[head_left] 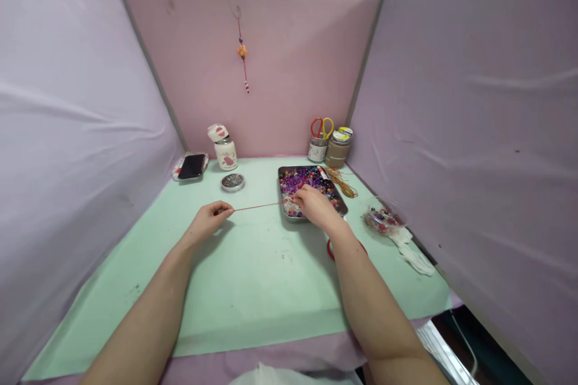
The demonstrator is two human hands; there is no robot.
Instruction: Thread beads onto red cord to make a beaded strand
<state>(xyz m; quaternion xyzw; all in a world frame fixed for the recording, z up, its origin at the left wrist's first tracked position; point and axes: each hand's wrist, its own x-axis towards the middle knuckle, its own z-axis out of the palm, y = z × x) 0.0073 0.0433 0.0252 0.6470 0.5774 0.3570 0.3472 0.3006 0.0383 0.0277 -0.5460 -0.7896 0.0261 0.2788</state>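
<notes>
A thin red cord (257, 207) runs nearly straight between my two hands above the green tabletop. My left hand (212, 216) pinches its left end between thumb and fingers. My right hand (310, 201) is closed on the cord's other end, over the left part of a dark metal tray (295, 219). Many small beads (304, 181) in purple, clear, orange and dark colours fill that tray. Whether a bead sits in my right fingers is too small to tell. Red-handled scissors (331, 249) lie partly hidden under my right forearm.
Behind stand a white jar (226, 154), a round tin (232, 182), a phone (192, 166), a can with scissors (317, 149) and a brown jar (338, 151). Right are golden cords (342, 182), a bead bag (383, 219) and white cloth (416, 258). A beaded pendant (242, 51) hangs behind.
</notes>
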